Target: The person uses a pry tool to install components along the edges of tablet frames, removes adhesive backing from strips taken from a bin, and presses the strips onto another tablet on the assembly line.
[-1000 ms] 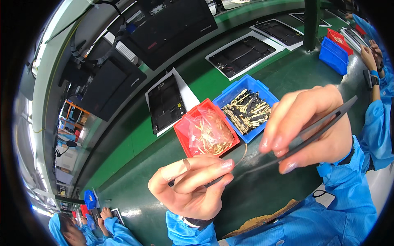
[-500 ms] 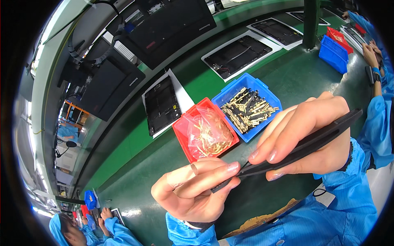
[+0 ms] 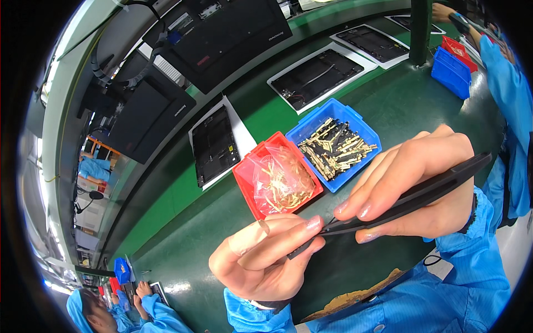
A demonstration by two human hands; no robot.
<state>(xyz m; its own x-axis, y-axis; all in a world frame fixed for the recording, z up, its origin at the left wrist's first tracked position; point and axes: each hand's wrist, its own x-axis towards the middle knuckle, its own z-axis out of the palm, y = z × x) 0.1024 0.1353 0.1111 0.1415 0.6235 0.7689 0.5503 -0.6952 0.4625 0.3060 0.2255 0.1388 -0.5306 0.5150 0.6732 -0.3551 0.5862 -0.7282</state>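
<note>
Between the thumb and fingers of my left hand (image 3: 266,255) is a small black strip (image 3: 300,250), its lower end sticking out below the fingertips. My right hand (image 3: 411,177) grips black tweezers (image 3: 411,200) from both sides, thumb beneath and fingers above. Their tips meet the strip right at my left fingertips; whether they pinch part of it cannot be made out. Beyond my hands stand a red bin (image 3: 247,177) with a clear plastic bag (image 3: 283,183) of thin pale strips and a blue bin (image 3: 358,119) full of black and tan strips.
Black panels (image 3: 214,147) (image 3: 319,77) on white sheets lie along the green belt behind the bins. Monitors (image 3: 222,44) hang above it. A green post (image 3: 421,33) rises near another blue bin (image 3: 452,75). Co-workers in blue sit at left and right.
The panels on the belt have shifted slightly left. At right, a co-worker's arm has reached up toward the belt. My hands have barely moved, keeping the strip and tweezers together.
</note>
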